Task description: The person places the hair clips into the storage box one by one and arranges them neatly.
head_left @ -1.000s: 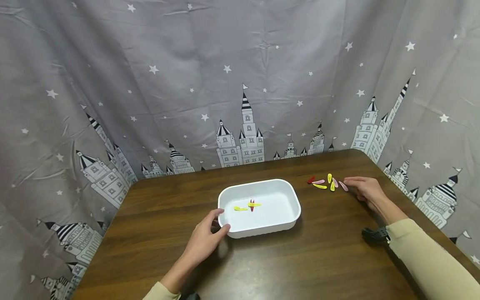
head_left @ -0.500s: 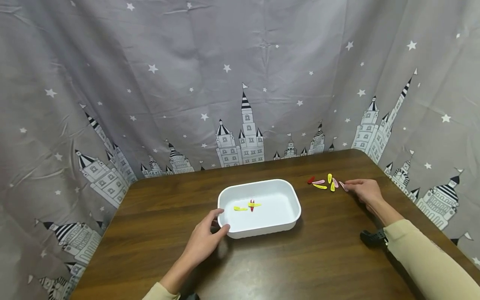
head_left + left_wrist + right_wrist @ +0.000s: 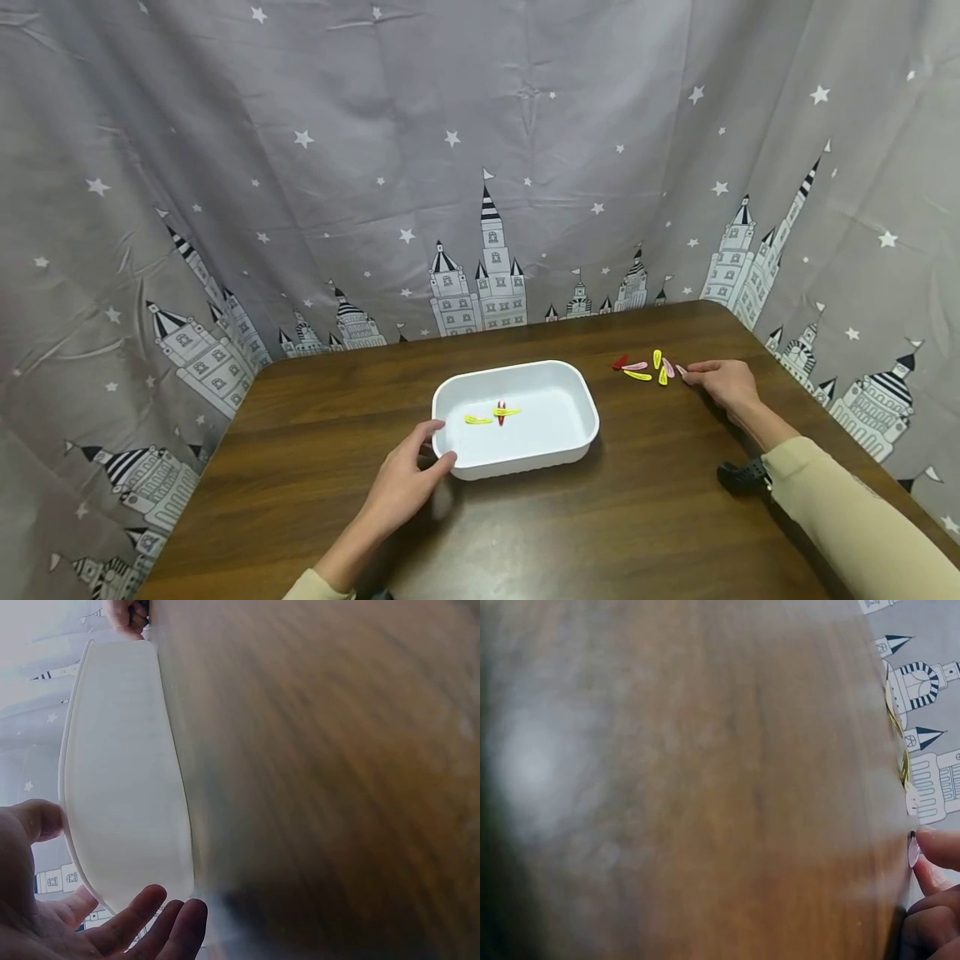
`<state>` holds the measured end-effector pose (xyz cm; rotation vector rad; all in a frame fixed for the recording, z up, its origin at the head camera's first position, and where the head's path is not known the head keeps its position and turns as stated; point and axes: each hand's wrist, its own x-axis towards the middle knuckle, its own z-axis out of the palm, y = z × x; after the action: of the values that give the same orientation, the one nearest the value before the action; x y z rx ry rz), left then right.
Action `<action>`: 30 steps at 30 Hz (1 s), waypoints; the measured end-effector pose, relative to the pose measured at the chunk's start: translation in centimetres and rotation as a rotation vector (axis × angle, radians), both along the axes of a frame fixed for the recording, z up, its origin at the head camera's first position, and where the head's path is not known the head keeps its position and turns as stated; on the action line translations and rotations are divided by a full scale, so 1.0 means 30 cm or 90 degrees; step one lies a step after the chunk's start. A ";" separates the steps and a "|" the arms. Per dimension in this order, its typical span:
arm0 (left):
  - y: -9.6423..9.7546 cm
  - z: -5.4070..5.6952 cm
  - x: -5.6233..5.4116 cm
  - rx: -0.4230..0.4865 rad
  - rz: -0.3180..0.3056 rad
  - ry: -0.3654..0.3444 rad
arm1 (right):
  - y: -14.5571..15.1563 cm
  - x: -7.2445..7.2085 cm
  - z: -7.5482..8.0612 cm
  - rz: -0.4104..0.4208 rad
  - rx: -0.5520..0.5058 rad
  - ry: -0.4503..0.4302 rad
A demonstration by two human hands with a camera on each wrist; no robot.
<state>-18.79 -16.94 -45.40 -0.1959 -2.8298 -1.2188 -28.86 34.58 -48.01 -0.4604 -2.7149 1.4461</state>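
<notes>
A white plastic tray (image 3: 517, 467) stands on the table with two yellow hair clips (image 3: 477, 420) and one red hair clip (image 3: 502, 419) inside. My left hand (image 3: 405, 479) holds its near left corner, thumb at the rim and fingers spread along the outer wall, as the left wrist view shows too. On the right, my right hand (image 3: 726, 386) pinches a pink hair clip (image 3: 913, 851) between thumb and forefinger. Just left of it lies a loose group: yellow clips (image 3: 637, 376), pink clips (image 3: 635, 366) and a red clip (image 3: 620, 362).
The dark wooden table (image 3: 322, 433) ends at the back against a grey curtain (image 3: 360, 167) printed with castles and stars. Table surface lies between the tray and the loose clips. A black strap (image 3: 742, 477) sits on the right wrist.
My right hand has come slightly left to the nearest pink clip and now pinches it. The left hand and the tray stay in place.
</notes>
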 end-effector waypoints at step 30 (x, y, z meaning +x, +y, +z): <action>0.002 -0.001 0.003 -0.004 0.006 0.000 | -0.027 0.018 0.003 0.003 0.070 0.020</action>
<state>-18.70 -16.89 -45.43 -0.1817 -2.8323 -1.2073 -28.30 33.77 -47.93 -0.4216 -2.7539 1.2855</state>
